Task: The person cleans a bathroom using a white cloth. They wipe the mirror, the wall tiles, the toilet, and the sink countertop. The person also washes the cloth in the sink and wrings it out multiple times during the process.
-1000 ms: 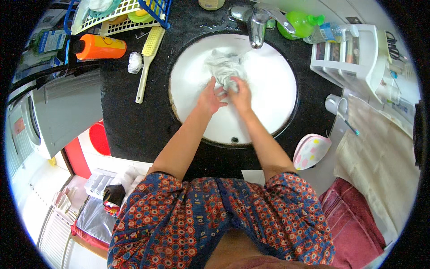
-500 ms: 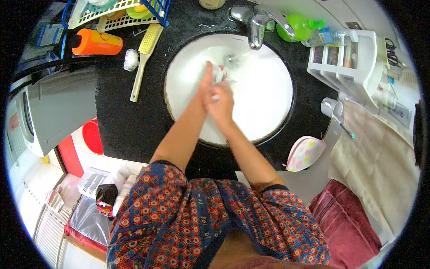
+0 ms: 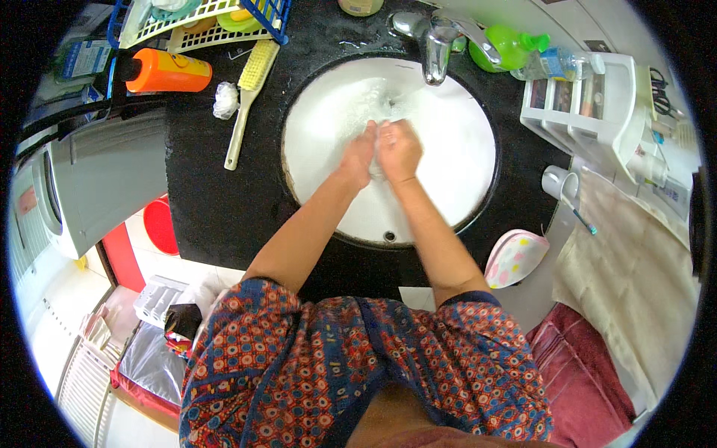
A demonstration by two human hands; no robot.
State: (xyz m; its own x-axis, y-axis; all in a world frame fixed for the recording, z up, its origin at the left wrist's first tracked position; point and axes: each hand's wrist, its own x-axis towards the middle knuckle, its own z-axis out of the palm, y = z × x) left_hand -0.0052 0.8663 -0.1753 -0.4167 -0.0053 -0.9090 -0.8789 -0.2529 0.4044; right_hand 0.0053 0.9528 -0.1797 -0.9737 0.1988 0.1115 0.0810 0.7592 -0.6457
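Observation:
Both my hands are low inside the white oval sink (image 3: 448,179), side by side and almost touching. My left hand (image 3: 360,154) has its fingers pressed together and curled inward. Next to it, my right hand (image 3: 399,149) is closed like a fist, slightly blurred. Whatever the two hands hold is hidden between them and cannot be made out. Just beyond the fingertips is the drain (image 3: 389,102), with rippling water around it. A chrome faucet (image 3: 435,60) reaches over the far rim.
Left on the black counter (image 3: 202,201) lie a yellow-bristled brush (image 3: 250,97), a crumpled white wad (image 3: 225,100) and an orange bottle (image 3: 168,71). Green bottle (image 3: 497,48), white drawer unit (image 3: 620,97), metal cup (image 3: 559,181) and spotted pouch (image 3: 517,257) stand or lie right.
My hands have come from overlapping, with a whitish thing with a touch of red showing at them, to lying side by side. My right hand has moved rightward; that thing no longer shows.

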